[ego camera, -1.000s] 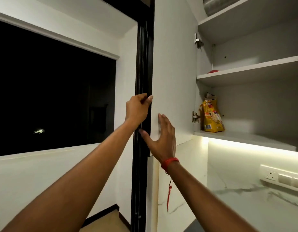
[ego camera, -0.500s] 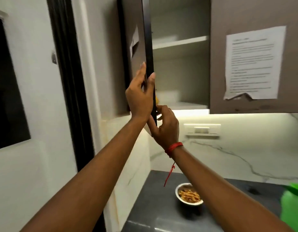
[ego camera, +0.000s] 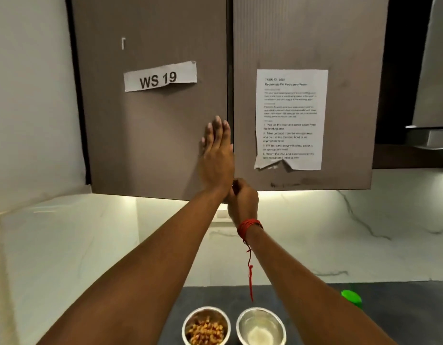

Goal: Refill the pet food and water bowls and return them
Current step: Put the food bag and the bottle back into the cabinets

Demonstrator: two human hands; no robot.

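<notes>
Left cabinet door (ego camera: 150,115) with the "WS 19" label (ego camera: 160,76) looks flush shut, and the left hand (ego camera: 216,158) is spread flat against its right edge, fingers straight, holding nothing, I'd guess just pressing it home. Right next to it the right hand (ego camera: 242,200) is curled loosely at the bottom corner where the two doors meet; can't tell if it's pinching the edge or just resting there. There's a red thread (ego camera: 249,227) tied on that wrist. The right door (ego camera: 339,95) carries a taped instruction sheet (ego camera: 291,119). Down on the dark counter (ego camera: 402,317), the food bowl (ego camera: 206,326) already has kibble in it and the water bowl (ego camera: 261,326) sits just beside it, seemingly filled. Something green (ego camera: 351,297) sits off to the right. Both forearms cross above the bowls, otherwise nothing blocks picking them up.
</notes>
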